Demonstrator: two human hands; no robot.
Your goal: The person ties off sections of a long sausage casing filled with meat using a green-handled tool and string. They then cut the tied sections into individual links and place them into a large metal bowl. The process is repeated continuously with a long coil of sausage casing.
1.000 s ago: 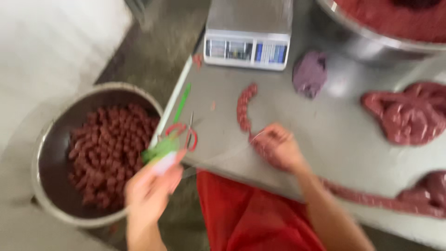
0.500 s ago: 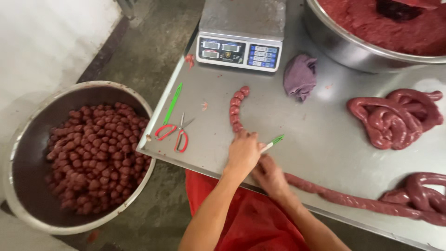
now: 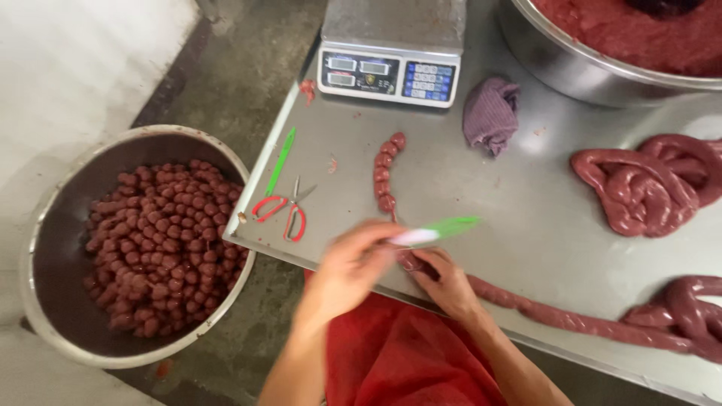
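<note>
Fingers of the left hand (image 3: 350,271) grip a green knife (image 3: 436,231) pointing right, above the sausage (image 3: 571,319) pinched in the right hand (image 3: 447,282).

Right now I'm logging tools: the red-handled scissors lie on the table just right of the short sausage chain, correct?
Not quite. The head view shows the scissors on the table left of the short sausage chain, near the table's edge.

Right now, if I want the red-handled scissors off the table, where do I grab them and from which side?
Probably the red handle loops, coming in from the table's left edge, beside the bowl of sausage balls. The scissors lie flat and slightly open, loops towards that edge, blades pointing inward; the green stick lies just beyond them.
</note>
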